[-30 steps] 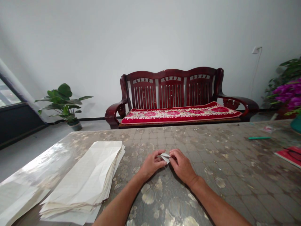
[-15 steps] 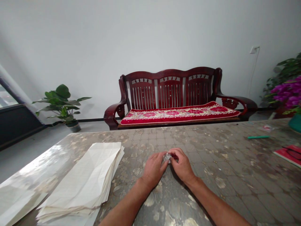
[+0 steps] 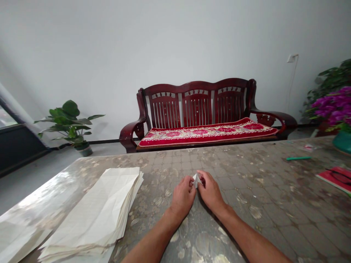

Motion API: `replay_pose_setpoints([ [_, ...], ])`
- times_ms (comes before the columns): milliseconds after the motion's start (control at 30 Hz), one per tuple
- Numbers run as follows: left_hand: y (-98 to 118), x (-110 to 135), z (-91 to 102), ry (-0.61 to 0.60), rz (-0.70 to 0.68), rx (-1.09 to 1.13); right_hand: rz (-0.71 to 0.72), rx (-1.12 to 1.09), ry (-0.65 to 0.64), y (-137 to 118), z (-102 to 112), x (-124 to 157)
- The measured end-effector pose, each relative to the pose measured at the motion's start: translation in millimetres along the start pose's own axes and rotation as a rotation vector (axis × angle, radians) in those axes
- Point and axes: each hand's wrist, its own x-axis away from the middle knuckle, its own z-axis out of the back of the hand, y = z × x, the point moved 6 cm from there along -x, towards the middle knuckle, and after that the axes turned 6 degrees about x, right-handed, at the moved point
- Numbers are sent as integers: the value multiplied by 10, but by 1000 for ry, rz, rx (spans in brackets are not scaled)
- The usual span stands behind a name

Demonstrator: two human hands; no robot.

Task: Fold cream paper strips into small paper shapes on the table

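A small piece of folded white paper (image 3: 196, 180) with a pointed top is pinched between my two hands, just above the patterned tabletop. My left hand (image 3: 183, 193) grips its left side, thumb and fingers drawn together. On the other side, my right hand (image 3: 210, 190) holds the paper between thumb and curled fingers. The fingers hide the paper's lower edges. To the left of my hands lies a stack of thin whitish paper sheets (image 3: 98, 208), slightly fanned at its right edge.
More paper (image 3: 16, 237) lies at the table's left corner. On the right are a green pen (image 3: 298, 158), a red book (image 3: 329, 179) with glasses (image 3: 342, 176) on it, and purple flowers (image 3: 334, 104) in a teal pot (image 3: 342, 141). A wooden bench (image 3: 197, 106) stands beyond the table (image 3: 246, 219).
The fingers of both hands have shifted around the folded paper, and its pointed shape now shows more clearly. The left hand's fingers have curled in more. The view has turned slightly.
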Motion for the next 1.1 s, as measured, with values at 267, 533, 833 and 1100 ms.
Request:
replay_pose_setpoints([
  [267, -47, -100, 12, 16, 31, 58, 79, 99, -31, -158, 18, 41],
  [533, -84, -51, 20, 7, 58, 36, -108, 303, -180, -44, 31, 15],
  [833, -105, 40, 117, -45, -112, -16, 71, 366, -262, -92, 83, 89],
  [1100, -76, 102, 179, -224, -314, -75, 240, 385, -356, -64, 176, 170],
])
